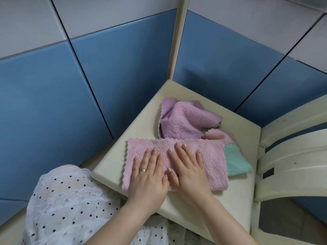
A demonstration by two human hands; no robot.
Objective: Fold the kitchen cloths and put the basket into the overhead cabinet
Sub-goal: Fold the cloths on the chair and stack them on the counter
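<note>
Kitchen cloths are spread across a cream worktop point(113, 167), and the nearest one, a pink cloth point(208, 161), is laid out as a long folded band with a scalloped edge and a quilted, honeycomb-like pattern. It is being pressed flat at this moment by both hands. The left hand point(147, 175) is laid palm-down on the cloth's left half, fingers straight and slightly spread, a ring point(142, 170) seen on one finger. The right hand point(188, 171) is laid just beside it, also flat, fingers extended toward the far edge; the two thumbs are nearly touching. Nothing is gripped by either hand.

Behind the pink band, a lilac cloth point(184, 119) is found crumpled in a loose heap, its wavy hem turned up. At the right end, a teal cloth point(235, 161) is partly covered by the pink one, and a further rumpled pink piece point(219, 134) is glimpsed between the lilac and the teal.

The worktop is seen as a pale square slab with rounded corners. Blue and white wall tiles point(53, 106) with dark joints are set around the corner, a cream vertical strip point(177, 41) runs up it, and cream moulded plastic point(292, 156) is seen to the right. A white dotted lace garment point(67, 206) is worn by the person.
</note>
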